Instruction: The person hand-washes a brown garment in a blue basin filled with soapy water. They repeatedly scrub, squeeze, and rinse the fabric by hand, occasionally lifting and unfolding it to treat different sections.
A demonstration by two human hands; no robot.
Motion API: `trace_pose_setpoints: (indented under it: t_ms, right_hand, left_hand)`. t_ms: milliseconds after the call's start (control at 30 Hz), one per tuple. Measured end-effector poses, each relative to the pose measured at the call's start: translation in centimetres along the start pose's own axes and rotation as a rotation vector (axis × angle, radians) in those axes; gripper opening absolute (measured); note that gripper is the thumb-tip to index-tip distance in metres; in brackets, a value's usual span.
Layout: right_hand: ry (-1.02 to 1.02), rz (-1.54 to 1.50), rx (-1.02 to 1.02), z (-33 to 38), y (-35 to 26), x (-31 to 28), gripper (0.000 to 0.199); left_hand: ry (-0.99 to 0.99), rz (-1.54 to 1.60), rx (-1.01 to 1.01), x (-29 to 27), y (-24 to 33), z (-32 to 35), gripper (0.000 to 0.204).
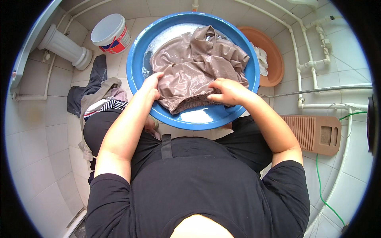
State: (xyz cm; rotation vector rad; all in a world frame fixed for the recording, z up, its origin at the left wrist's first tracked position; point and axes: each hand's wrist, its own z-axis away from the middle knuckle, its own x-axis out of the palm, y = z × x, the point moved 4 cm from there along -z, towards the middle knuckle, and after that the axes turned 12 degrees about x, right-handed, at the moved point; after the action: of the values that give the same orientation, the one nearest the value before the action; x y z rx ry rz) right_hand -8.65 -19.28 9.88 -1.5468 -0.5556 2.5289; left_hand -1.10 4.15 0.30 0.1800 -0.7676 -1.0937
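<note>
A wet brown garment [186, 75] with a gathered elastic waistband lies bunched in a round blue basin [133, 59] of sudsy water. The waistband faces me, along the near side of the basin. My left hand [152, 85] holds the garment's left edge, its fingers partly hidden by the cloth. On the right of the waistband, my right hand [231, 92] grips the fabric with bent fingers and the thumb below them. Whitish foam [170, 35] shows at the far side of the water.
Behind the basin on the right is an orange-brown tub [274, 59] with white cloth [260, 59]. A brown washboard [311, 135] stands at the right, by white pipes and a green cord [323, 198]. A white bucket [109, 29] and piled clothes [97, 93] are at left.
</note>
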Motion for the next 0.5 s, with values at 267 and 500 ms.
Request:
trace_pose_setpoints:
  t_ms: [267, 500]
  right_hand:
    - [0.010, 0.052, -0.013, -0.2, -5.8, 2.4, 0.062]
    - [-0.082, -0.458, -0.311, -2.0, -7.8, 2.6, 0.053]
  left_hand:
    - [-0.114, 0.113, 0.309, 1.3, 7.8, 2.8, 0.034]
    - [-0.462, -0.034, 0.663, 5.8, 13.6, 9.5, 0.027]
